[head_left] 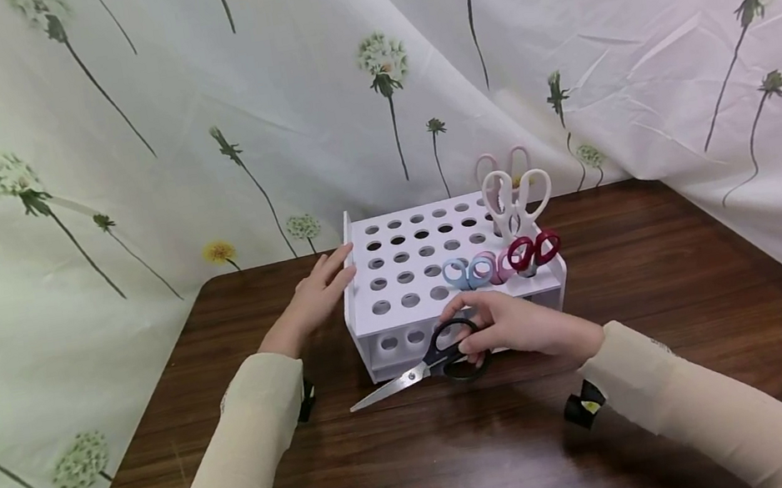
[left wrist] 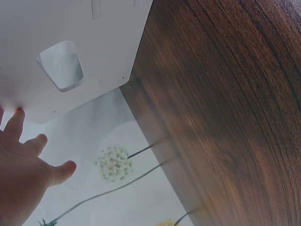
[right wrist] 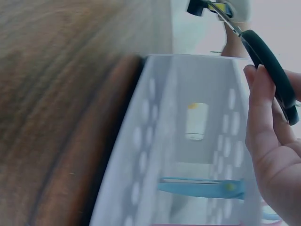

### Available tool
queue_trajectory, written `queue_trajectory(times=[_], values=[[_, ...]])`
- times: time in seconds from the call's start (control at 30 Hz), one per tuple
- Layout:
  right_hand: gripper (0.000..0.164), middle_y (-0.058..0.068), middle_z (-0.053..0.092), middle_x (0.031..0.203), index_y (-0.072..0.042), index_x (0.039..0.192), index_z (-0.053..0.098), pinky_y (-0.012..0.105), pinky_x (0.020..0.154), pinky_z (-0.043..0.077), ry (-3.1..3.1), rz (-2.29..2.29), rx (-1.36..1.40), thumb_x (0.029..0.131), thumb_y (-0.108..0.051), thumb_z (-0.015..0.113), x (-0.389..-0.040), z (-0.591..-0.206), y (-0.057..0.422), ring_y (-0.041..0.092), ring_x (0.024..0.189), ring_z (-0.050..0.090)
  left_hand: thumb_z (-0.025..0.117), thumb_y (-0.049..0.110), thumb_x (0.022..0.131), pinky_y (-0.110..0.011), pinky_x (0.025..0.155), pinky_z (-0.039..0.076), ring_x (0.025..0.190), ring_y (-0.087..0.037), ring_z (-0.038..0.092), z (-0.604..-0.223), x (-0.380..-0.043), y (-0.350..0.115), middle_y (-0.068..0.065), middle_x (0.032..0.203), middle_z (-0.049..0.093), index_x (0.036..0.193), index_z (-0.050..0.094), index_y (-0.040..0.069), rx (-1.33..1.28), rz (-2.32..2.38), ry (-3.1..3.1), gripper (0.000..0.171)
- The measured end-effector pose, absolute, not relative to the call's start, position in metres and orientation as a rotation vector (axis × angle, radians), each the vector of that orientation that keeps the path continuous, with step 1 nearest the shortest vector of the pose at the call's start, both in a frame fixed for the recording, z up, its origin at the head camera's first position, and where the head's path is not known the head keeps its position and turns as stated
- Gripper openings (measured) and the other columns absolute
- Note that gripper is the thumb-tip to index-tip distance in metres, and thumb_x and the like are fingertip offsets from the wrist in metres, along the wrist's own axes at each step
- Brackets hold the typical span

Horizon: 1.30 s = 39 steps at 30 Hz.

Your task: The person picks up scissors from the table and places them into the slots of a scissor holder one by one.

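A white rack (head_left: 403,322) with rows of round holes stands on the table. My left hand (head_left: 315,296) touches its left side panel with straight fingertips; in the left wrist view the fingers spread by that panel (left wrist: 28,56). In front of the rack, my right hand (head_left: 505,326) pinches black-handled scissors (head_left: 414,373) by the handle loops, blades pointing left. Upright in the rack's right part are light blue scissors (head_left: 469,273), pink scissors (head_left: 502,265), dark red scissors (head_left: 535,252) and white scissors (head_left: 520,203). Pale pink scissors (head_left: 488,166) stand behind them, partly hidden.
The dark wood table (head_left: 425,475) extends around the rack. Behind and at both sides hangs a white curtain (head_left: 306,79) with a dandelion print. The rack's open front shows a lower holed shelf, and light blue blades (right wrist: 202,189) hang inside.
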State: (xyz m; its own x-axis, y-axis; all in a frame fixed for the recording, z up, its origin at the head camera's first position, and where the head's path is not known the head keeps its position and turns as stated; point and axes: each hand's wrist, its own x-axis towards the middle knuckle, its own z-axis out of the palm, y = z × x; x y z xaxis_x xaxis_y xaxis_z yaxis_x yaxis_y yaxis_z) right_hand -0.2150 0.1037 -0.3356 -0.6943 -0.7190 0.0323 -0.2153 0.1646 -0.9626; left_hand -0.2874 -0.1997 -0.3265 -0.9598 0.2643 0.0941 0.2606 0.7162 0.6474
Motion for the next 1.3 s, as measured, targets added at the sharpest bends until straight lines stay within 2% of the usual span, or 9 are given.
queue_trajectory(times=[0.17,0.4,0.57,0.83,0.97,1.1,1.2,1.3], values=[[0.035,0.016,0.065,0.076,-0.001,0.119,0.047,0.034,0.068,0.051,2.064,-1.568,-0.872,0.087,-0.002,0.061,-0.213,-0.319,0.107,0.021,0.068,0.062,0.033,0.051,0.096,-0.063,0.100,0.002,0.137,-0.032,0.001,-0.326,-0.287,-0.201,-0.010,0.152,0.013,0.147,0.023,0.029,0.434,1.097,2.902,0.057],[0.036,0.018,0.066,0.084,0.000,0.121,0.044,0.037,0.071,0.051,2.047,-1.660,-0.838,0.088,-0.003,0.060,-0.211,-0.299,0.114,0.022,0.068,0.062,0.032,0.049,0.097,-0.059,0.102,-0.001,0.138,-0.026,0.002,-0.327,-0.287,-0.202,-0.006,0.151,0.016,0.148,0.023,0.027,0.465,1.086,2.902,0.056],[0.039,0.018,0.066,0.092,0.000,0.123,0.043,0.037,0.070,0.052,2.064,-1.709,-0.818,0.089,-0.004,0.060,-0.211,-0.283,0.119,0.024,0.070,0.064,0.033,0.051,0.096,-0.061,0.101,0.002,0.138,-0.027,0.001,-0.327,-0.286,-0.202,-0.007,0.152,0.015,0.147,0.023,0.029,0.449,1.104,2.896,0.057],[0.038,0.019,0.067,0.088,-0.002,0.124,0.046,0.037,0.071,0.051,2.147,-1.743,-0.843,0.089,-0.004,0.060,-0.211,-0.258,0.121,0.029,0.074,0.065,0.032,0.053,0.096,-0.061,0.101,0.002,0.138,-0.026,0.001,-0.327,-0.287,-0.202,-0.004,0.152,0.016,0.147,0.023,0.030,0.438,1.105,2.894,0.057],[0.038,0.016,0.068,0.087,-0.006,0.124,0.046,0.027,0.057,0.047,2.229,-1.740,-0.809,0.089,-0.008,0.061,-0.212,-0.247,0.122,0.026,0.075,0.065,0.033,0.053,0.096,-0.062,0.101,0.003,0.138,-0.026,0.001,-0.326,-0.286,-0.202,-0.005,0.152,0.016,0.147,0.023,0.030,0.437,1.105,2.893,0.057],[0.040,0.014,0.068,0.087,-0.007,0.126,0.045,0.027,0.055,0.046,2.308,-1.753,-0.784,0.090,-0.011,0.061,-0.215,-0.236,0.127,0.026,0.076,0.065,0.033,0.052,0.096,-0.062,0.101,0.003,0.138,-0.026,0.001,-0.326,-0.286,-0.201,-0.005,0.152,0.016,0.147,0.023,0.030,0.434,1.095,2.893,0.057],[0.041,0.013,0.067,0.089,-0.005,0.127,0.045,0.032,0.061,0.050,2.338,-1.773,-0.782,0.090,-0.012,0.061,-0.217,-0.229,0.130,0.025,0.078,0.065,0.033,0.053,0.096,-0.062,0.101,0.003,0.138,-0.026,0.001,-0.326,-0.287,-0.201,-0.004,0.152,0.016,0.147,0.023,0.031,0.429,1.091,2.896,0.057],[0.040,0.013,0.067,0.088,-0.003,0.127,0.046,0.029,0.067,0.050,2.346,-1.823,-0.781,0.091,-0.010,0.060,-0.220,-0.224,0.131,0.023,0.078,0.066,0.032,0.054,0.096,-0.062,0.101,0.002,0.138,-0.025,0.001,-0.326,-0.287,-0.202,-0.003,0.152,0.016,0.147,0.023,0.031,0.430,1.089,2.901,0.057]])
